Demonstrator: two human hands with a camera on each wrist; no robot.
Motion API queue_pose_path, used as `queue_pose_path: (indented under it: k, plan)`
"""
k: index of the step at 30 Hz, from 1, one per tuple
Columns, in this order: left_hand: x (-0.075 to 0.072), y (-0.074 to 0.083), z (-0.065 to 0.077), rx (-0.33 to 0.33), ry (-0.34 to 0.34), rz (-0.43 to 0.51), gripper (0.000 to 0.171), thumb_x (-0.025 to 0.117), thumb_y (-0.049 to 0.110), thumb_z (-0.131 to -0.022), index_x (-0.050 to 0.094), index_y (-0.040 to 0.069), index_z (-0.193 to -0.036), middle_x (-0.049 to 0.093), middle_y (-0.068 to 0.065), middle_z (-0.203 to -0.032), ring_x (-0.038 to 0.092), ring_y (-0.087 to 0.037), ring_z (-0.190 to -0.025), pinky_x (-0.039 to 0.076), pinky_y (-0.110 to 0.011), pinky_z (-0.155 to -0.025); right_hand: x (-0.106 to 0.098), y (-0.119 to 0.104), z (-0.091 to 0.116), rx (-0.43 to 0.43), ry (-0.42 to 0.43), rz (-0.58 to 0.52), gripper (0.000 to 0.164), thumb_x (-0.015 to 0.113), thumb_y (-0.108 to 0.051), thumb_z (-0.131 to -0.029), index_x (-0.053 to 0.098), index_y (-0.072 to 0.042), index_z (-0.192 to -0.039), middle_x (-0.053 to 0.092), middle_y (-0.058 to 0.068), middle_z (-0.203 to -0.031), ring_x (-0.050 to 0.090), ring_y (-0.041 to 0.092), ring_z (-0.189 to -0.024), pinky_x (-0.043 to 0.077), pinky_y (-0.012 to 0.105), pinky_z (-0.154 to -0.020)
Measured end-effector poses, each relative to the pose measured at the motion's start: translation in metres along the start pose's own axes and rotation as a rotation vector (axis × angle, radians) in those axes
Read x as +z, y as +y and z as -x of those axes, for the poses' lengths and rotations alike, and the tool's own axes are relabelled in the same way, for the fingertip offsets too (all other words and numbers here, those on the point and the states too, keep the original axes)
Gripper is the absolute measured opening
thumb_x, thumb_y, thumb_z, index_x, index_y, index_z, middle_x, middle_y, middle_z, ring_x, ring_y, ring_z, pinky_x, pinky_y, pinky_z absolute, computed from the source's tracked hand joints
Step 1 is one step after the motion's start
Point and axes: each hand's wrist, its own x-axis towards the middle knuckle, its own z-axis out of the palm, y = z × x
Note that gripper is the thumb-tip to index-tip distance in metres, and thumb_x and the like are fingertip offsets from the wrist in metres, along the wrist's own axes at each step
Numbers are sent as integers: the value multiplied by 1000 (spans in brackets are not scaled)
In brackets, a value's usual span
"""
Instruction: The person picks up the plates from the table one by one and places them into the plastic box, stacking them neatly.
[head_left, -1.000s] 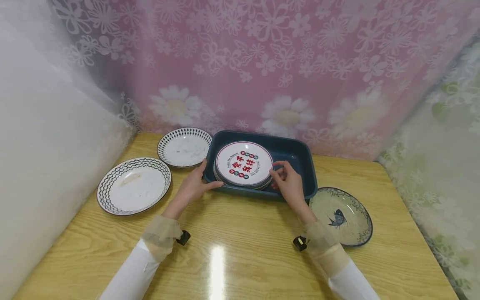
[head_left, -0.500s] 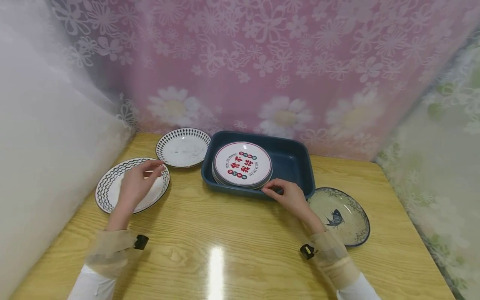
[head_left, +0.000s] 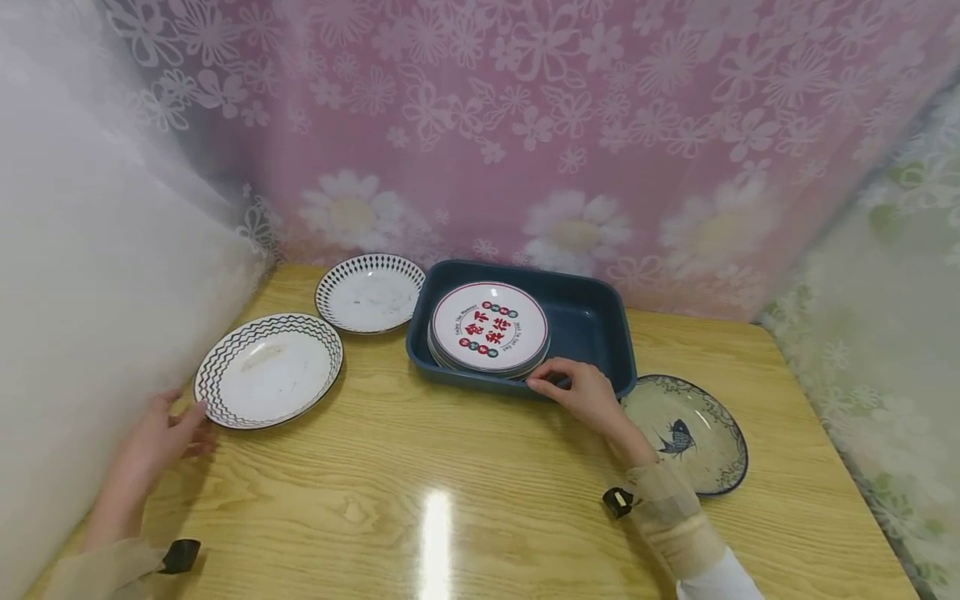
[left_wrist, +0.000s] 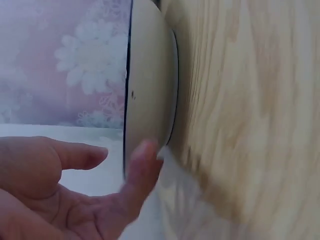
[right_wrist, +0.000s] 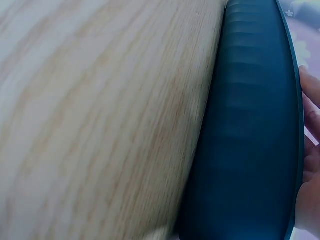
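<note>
On the table at left lies a white plate (head_left: 277,371) with black wavy lines around its border. My left hand (head_left: 161,433) is at its left edge, thumb and fingers spread. In the left wrist view the fingers (left_wrist: 142,175) overlap the plate's pale outer wall (left_wrist: 150,75) near the rim. My right hand (head_left: 581,392) hovers by the front rim of a dark blue rectangular tray (head_left: 592,333), fingers loosely bent, holding nothing. Beside that hand, a stack of round white plates (head_left: 489,327) with red characters on top stands in the tray's left part.
A white plate with black diamond marks (head_left: 371,293) lies left of the tray. An oval dish with a blue fish (head_left: 686,433) sits against the tray's right front corner. A pink floral curtain (head_left: 480,150) hangs behind the wooden table (head_left: 360,517).
My left hand has left the tray and swung left, passing over the wavy-lined plate to its far left edge. My right hand has shifted from the stack's right side to the tray's front rim.
</note>
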Motion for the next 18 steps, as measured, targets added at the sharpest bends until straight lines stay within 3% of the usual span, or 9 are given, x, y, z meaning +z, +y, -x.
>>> queue_pose_path:
  k: [3,7,12,18]
  plan:
    - [10,-11,-6,15,-173,371,62,27,18,-102,-9,-18,-136,70,-12,-85,67,-26,-77,59,-36,-67,-1,1,0,6,-3,3,16,63,-50,-80,67,-38,-89,67,-14,-85,58,4,-73,49,35,-66]
    - [20,-23,-11,33,-281,676,42,24,9,-101,6,-13,-132,71,-4,-88,66,-27,-84,58,-34,-73,0,1,1,15,-8,12,15,64,-51,-80,67,-38,-88,67,-13,-85,58,4,-73,48,35,-66]
    - [24,-30,-16,17,-300,882,31,28,4,-99,20,4,-129,71,-9,-90,66,-28,-85,56,-33,-75,-1,0,3,17,2,21,16,63,-52,-80,66,-39,-88,67,-14,-84,58,4,-73,48,35,-65]
    - [26,-34,-19,62,-252,981,31,28,-1,-98,28,11,-126,71,-8,-91,66,-27,-83,57,-30,-74,0,1,1,14,-1,14,16,62,-53,-80,66,-40,-89,66,-16,-86,57,3,-73,48,35,-66]
